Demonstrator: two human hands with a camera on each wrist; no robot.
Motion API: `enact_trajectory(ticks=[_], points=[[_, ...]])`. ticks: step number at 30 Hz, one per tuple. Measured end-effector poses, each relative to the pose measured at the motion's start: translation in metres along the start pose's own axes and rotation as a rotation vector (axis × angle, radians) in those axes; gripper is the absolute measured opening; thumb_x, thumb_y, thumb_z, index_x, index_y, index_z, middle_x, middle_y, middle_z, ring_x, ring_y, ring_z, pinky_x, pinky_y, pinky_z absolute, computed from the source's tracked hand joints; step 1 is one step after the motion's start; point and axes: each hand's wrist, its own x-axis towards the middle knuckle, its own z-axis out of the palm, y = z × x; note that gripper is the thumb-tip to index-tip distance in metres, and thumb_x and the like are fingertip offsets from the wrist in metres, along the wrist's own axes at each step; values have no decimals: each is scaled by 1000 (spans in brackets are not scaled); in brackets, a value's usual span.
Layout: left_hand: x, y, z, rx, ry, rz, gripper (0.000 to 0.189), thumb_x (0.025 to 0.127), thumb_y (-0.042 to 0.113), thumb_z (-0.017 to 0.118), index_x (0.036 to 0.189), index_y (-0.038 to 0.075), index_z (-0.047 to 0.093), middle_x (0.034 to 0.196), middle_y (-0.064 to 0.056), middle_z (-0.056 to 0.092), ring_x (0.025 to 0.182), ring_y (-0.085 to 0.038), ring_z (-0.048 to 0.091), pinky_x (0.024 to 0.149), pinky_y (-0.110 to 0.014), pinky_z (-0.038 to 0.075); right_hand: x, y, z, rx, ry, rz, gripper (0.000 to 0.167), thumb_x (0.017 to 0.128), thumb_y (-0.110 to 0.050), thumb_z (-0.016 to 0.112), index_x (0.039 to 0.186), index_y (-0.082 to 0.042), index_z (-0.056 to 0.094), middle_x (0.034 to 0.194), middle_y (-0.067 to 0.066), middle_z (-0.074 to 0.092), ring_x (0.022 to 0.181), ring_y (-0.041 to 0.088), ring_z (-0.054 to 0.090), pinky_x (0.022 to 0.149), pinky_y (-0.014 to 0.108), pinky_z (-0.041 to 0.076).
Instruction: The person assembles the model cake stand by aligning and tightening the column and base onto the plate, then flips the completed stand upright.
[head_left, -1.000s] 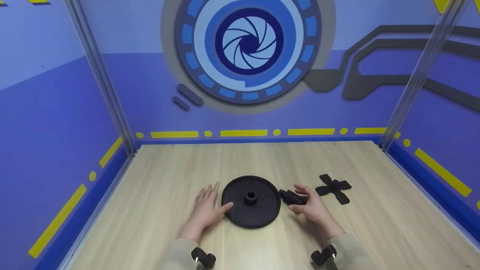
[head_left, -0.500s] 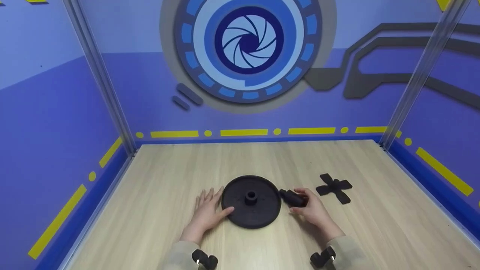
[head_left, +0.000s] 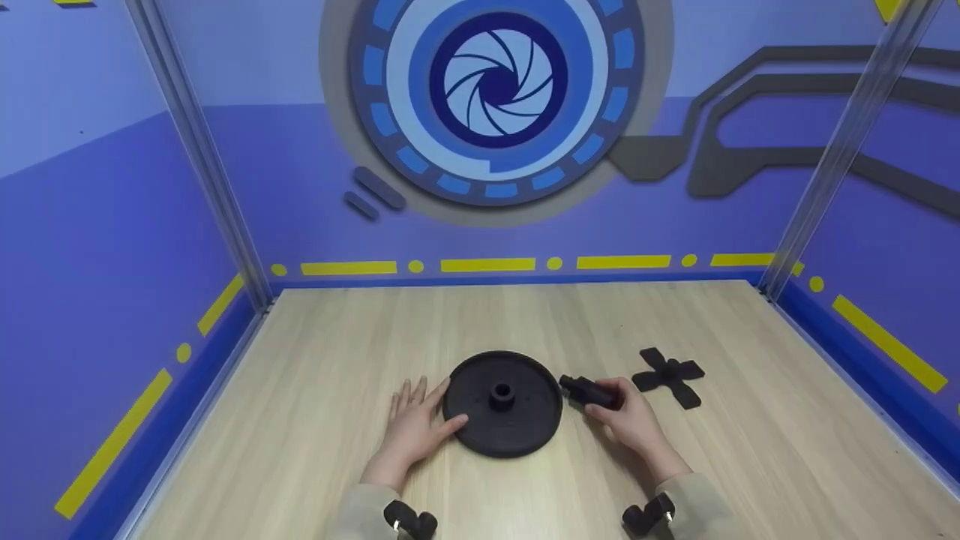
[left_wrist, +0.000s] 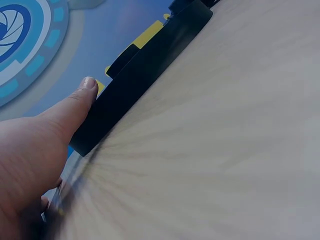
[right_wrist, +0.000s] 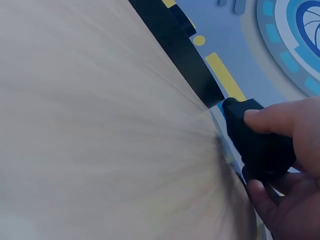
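A round black disc (head_left: 504, 441) with a raised rim and a hollow central hub lies on the table in the head view. My left hand (head_left: 411, 431) rests at its left edge, thumb over the rim and the other fingers fairly straight alongside. In the left wrist view the thumb (left_wrist: 80, 102) lies against the side of the disc (left_wrist: 132, 82). To the right of the disc, my right hand (head_left: 636, 426) grips a black part with a thick body and narrow tip (head_left: 586, 391). Its tip points left, close to the disc's rim; the right wrist view shows thumb and fingers around the body (right_wrist: 257, 142).
A black fan blade piece (head_left: 669, 371) with several flat blades lies on the table, beyond and to the right of my right hand. The wooden table (head_left: 360, 330) is bounded by blue printed panels (head_left: 480, 244) at the back and sides.
My left hand has shifted slightly right, its fingers now right at the rim. My right hand has changed its hold on the black part, uncovering more of the body. The disc stays put.
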Motion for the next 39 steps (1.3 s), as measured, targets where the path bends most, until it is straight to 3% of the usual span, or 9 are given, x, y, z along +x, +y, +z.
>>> enact_trajectory(ticks=[5, 9, 14, 18, 22, 30, 39], points=[[0, 0, 0, 11, 10, 2, 81, 91, 61, 68, 155, 15, 47, 162, -32, 35, 153, -57, 20, 127, -69, 14, 3, -2, -2, 61, 21, -12, 49, 86, -8, 80, 130, 0, 60, 129, 20, 67, 120, 30, 64, 96, 24, 52], [1, 0, -1, 17, 14, 9, 81, 91, 61, 68, 155, 15, 48, 162, -32, 35, 153, -57, 21, 126, -70, 15, 3, -6, -4, 99, 33, -42, 47, 86, -7, 80, 129, -1, 62, 126, 18, 67, 114, 24, 64, 88, 16, 51], [1, 0, -2, 11, 18, 10, 81, 90, 60, 69, 155, 15, 48, 162, -32, 34, 153, -58, 21, 126, -70, 14, 2, -14, -5, 163, 34, -43, 48, 87, -5, 79, 132, -3, 63, 128, 16, 65, 109, 16, 60, 87, 16, 52], [1, -1, -2, 7, 18, 13, 81, 91, 60, 69, 155, 15, 48, 162, -32, 34, 153, -58, 21, 126, -70, 14, 2, -25, -7, 244, 35, -10, 55, 88, -7, 78, 139, -4, 58, 134, 16, 60, 114, 15, 56, 91, 17, 49], [1, -1, -1, 6, 18, 9, 81, 91, 60, 68, 155, 15, 48, 162, -32, 35, 153, -58, 21, 126, -70, 14, 5, -37, -7, 303, 51, -28, 60, 89, -6, 78, 143, -5, 51, 139, 14, 59, 117, 10, 54, 93, 17, 48], [0, -1, -2, -21, -7, -13, 82, 91, 61, 67, 156, 16, 46, 164, -31, 32, 154, -56, 17, 128, -68, 10, 10, -55, 3, 437, 63, -97, 56, 86, 3, 78, 136, -1, 53, 122, 1, 68, 111, 0, 60, 92, 19, 53], [0, 0, 0, -18, -7, 0, 83, 91, 62, 67, 156, 15, 46, 163, -32, 32, 154, -57, 17, 128, -69, 11, 16, -70, 28, 499, 32, -151, 54, 89, -2, 77, 140, -2, 59, 138, 13, 66, 116, 1, 63, 106, 15, 47]])
